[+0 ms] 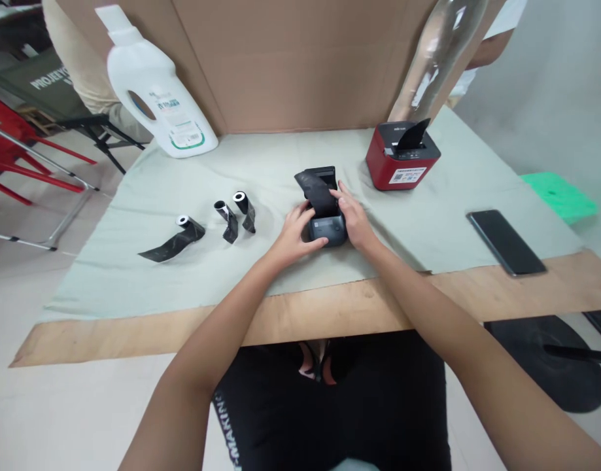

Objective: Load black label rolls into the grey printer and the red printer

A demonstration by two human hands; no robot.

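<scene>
A small dark printer (328,229) with its lid (324,173) raised sits on the cloth in front of me. A strip of black paper (318,193) sticks up out of it and curls to the left. My left hand (296,237) grips the printer's left side, its thumb along the front. On the other side, my right hand (353,217) holds the printer's right edge, with fingertips by the black strip. To the left stand several small rolls of black paper, among them one with a long unrolled tail (170,247) and a shorter one (245,210).
A red printer (395,167) with a black strip in its top stands at the back right, before a clear plastic bottle (430,65). A white detergent bottle (157,98) is at the back left. A phone (506,242) lies right. Cardboard (290,65) walls the back; people are behind it.
</scene>
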